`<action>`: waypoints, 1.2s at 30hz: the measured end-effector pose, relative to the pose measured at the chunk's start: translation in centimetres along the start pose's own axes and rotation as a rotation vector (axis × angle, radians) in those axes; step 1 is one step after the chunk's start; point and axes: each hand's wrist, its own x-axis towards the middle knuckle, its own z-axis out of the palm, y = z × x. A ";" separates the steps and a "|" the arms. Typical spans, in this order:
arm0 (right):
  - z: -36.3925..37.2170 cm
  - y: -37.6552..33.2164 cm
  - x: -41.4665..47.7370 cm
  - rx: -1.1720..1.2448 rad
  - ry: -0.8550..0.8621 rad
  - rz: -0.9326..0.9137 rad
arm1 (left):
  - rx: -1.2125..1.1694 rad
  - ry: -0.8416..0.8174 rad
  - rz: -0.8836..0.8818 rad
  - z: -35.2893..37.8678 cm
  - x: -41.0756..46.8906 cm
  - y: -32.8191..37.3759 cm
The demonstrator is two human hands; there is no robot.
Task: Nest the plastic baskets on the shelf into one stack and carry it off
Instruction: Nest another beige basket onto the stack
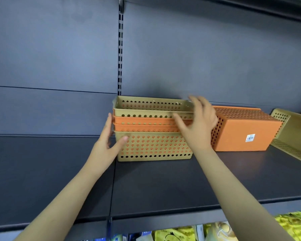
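A stack of nested perforated baskets (153, 146) stands on the dark shelf (163, 185): tan at the bottom, two orange in the middle, tan on top. My left hand (109, 141) rests against the stack's left end, fingers along the side and thumb on the front. My right hand (196, 124) is spread at the stack's right end, blurred, fingers apart near the top basket's rim. An orange basket (245, 129) lies on its side to the right, its bottom with a barcode sticker facing me. A tan basket (294, 134) lies tilted at the far right.
Dark back panels and a slotted upright (120, 49) rise behind the shelf. Below the shelf's front edge are yellow packaged goods (215, 232). Another shelf edge crosses the top right corner.
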 end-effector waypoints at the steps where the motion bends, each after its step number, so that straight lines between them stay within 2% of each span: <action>1: -0.2 1.8 -0.9 0.050 0.010 0.084 | 0.000 0.030 0.006 0.5 0.4 0.4; 4: -0.3 5.1 -3.3 0.309 -0.144 0.233 | -0.027 0.157 0.013 2.7 1.4 1.8; 6: 0.1 6.0 -4.5 0.499 -0.269 0.268 | 0.006 0.247 0.036 4.0 1.7 1.8; 8: 0.5 6.5 -5.1 0.587 -0.321 0.291 | 0.055 0.283 0.047 4.4 1.7 1.4; 13: 1.1 7.1 -5.0 0.591 -0.326 0.326 | 0.116 0.169 0.020 3.3 1.7 1.1; 22: 1.6 6.6 -5.2 0.504 -0.343 0.381 | 0.180 0.218 -0.004 4.0 2.0 0.6; 24: 1.2 6.5 -5.5 0.491 -0.359 0.369 | 0.363 0.298 0.043 4.2 1.4 0.3; 27: -0.2 6.9 -5.7 0.542 -0.320 0.381 | 1.001 0.455 0.266 4.7 0.6 0.1; 29: -1.8 7.5 -5.6 0.554 -0.243 0.409 | 1.185 0.372 0.520 5.7 0.2 0.6; 31: -4.0 8.6 -5.4 0.527 -0.162 0.397 | 1.248 0.209 0.781 7.8 -0.2 1.5; 32: -4.9 9.3 -5.2 0.491 -0.132 0.378 | 1.247 0.115 0.846 9.1 -0.2 1.9; 34: -6.3 11.1 -4.6 0.365 -0.069 0.324 | 1.209 -0.066 0.839 12.0 0.0 2.9; 36: -8.0 14.1 -3.6 0.253 -0.028 0.290 | 1.110 -0.183 0.735 16.2 0.6 4.7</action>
